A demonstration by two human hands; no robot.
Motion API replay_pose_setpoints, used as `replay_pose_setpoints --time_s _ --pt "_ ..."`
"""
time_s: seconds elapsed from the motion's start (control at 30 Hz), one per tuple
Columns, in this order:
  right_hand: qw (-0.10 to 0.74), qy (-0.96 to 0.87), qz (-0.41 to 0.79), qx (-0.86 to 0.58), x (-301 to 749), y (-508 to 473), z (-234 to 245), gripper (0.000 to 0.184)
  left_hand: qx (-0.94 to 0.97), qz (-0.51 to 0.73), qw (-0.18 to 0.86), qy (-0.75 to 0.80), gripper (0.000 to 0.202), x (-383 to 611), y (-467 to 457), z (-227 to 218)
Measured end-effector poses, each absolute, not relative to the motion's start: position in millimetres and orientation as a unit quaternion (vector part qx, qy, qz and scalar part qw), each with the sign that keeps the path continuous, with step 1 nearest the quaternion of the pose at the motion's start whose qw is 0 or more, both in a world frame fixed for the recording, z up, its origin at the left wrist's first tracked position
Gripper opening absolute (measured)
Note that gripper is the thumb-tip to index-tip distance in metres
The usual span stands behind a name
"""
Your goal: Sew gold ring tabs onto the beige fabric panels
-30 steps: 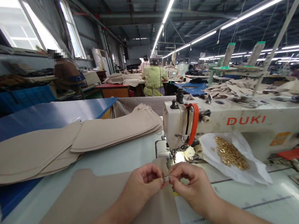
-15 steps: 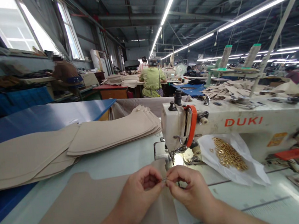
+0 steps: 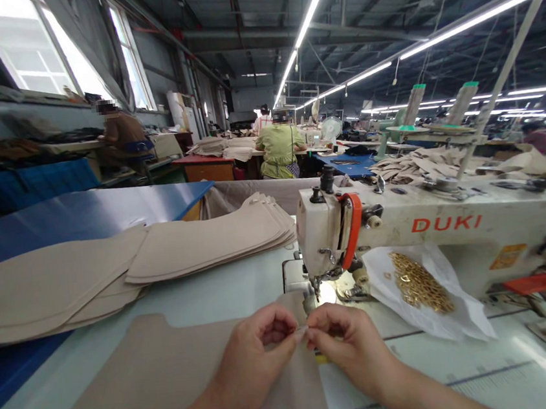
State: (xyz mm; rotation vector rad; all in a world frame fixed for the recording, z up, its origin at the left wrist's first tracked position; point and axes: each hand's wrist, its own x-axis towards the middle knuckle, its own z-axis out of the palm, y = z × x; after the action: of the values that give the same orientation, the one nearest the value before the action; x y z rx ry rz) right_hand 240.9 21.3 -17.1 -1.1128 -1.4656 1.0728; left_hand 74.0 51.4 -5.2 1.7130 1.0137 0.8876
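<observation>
My left hand and my right hand meet fingertip to fingertip just in front of the needle of a white DUKI sewing machine. Both pinch one small thin piece between thumb and forefinger; it is too small to name. Under my hands lies a flat beige cut piece on the pale table. A white bag of small gold metal rings lies open to the right of the needle.
Stacks of beige cut pieces fan across the table's left. A blue board lies behind them. Other people sit working at benches further back. Thread cones stand behind the machine. A red tab juts out at right.
My hands have stayed pinched together at nearly the same spot, drifting slightly lower. The view has shifted a little.
</observation>
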Motion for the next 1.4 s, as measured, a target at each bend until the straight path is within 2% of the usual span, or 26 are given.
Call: replay_pose_setpoints --time_s 0.13,0.23,0.63,0.8,0.87,0.97,1.03,1.17,1.4 --pt "0.479 -0.617 0.412 -0.469 242.0 22.1 -18.0 0.011 0.704 0.317 0.491 0.404 0.015 72.6 53.1 -6.0" --pt "0.467 -0.631 0.399 -0.474 242.9 22.1 -16.9 0.011 0.727 0.296 0.461 0.415 0.020 71.6 52.8 -2.6" --pt "0.433 -0.678 0.318 -0.501 244.2 21.1 -13.6 0.014 0.761 0.298 0.377 0.436 0.016 73.2 51.1 -0.8" --pt "0.464 -0.630 0.362 -0.508 245.0 24.1 -16.8 0.010 0.794 0.248 0.363 0.419 0.023 71.3 61.3 22.7" --pt "0.473 -0.604 0.387 -0.511 245.3 25.1 -17.0 0.009 0.817 0.253 0.292 0.428 0.027 68.5 69.1 23.4" --pt "0.465 -0.562 0.435 -0.528 245.6 26.6 -15.2 0.010 0.855 0.271 0.165 0.411 0.022 63.7 76.7 7.7" --pt "0.449 -0.538 0.462 -0.544 246.4 28.6 -13.1 0.012 0.872 0.278 0.117 0.385 0.020 61.9 75.6 -6.2" --pt "0.408 -0.512 0.499 -0.568 249.2 36.8 -9.8 0.012 0.883 0.280 0.098 0.363 0.018 61.6 63.2 -19.3" --pt "0.330 -0.499 0.538 -0.594 247.8 50.5 -1.4 0.020 0.885 0.267 0.104 0.366 0.019 60.7 54.2 -13.7"
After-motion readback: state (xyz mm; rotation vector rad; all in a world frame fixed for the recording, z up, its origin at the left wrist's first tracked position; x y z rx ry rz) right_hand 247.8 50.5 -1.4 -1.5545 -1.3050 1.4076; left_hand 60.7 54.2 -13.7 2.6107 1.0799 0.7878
